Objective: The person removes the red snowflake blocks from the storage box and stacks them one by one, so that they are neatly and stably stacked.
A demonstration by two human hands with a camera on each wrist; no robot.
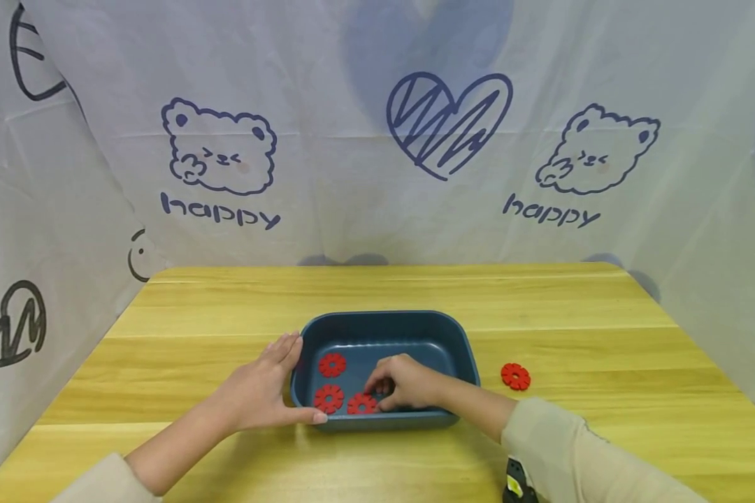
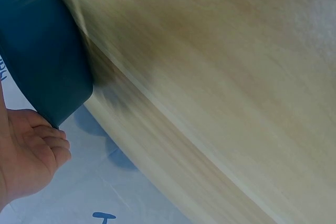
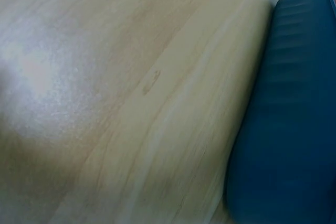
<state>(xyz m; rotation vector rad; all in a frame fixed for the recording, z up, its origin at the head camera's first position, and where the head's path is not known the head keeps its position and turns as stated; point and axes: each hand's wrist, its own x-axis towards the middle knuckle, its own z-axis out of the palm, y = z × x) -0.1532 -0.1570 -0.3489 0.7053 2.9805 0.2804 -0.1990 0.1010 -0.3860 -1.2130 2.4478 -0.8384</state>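
A dark blue rectangular basin (image 1: 384,420) sits on the table. My left hand (image 1: 261,391) spans its front left corner, fingers fairly straight against the left rim and thumb along the front wall. The left wrist view shows that hand (image 2: 31,153) touching the basin's edge (image 2: 47,51). Inside the basin, my right hand (image 1: 409,384) pinches a red notched disc (image 1: 360,404) at its right edge, close to the front wall. Two more red notched discs lie at the basin's left side, one farther back (image 1: 332,365) and one nearer (image 1: 328,399).
Outside the basin, to its right, one red notched disc (image 1: 516,376) lies on the wooden table (image 1: 226,300). A white curtain (image 1: 327,168) with drawings hangs behind the table. Something black and yellow (image 1: 517,482) shows by the right sleeve.
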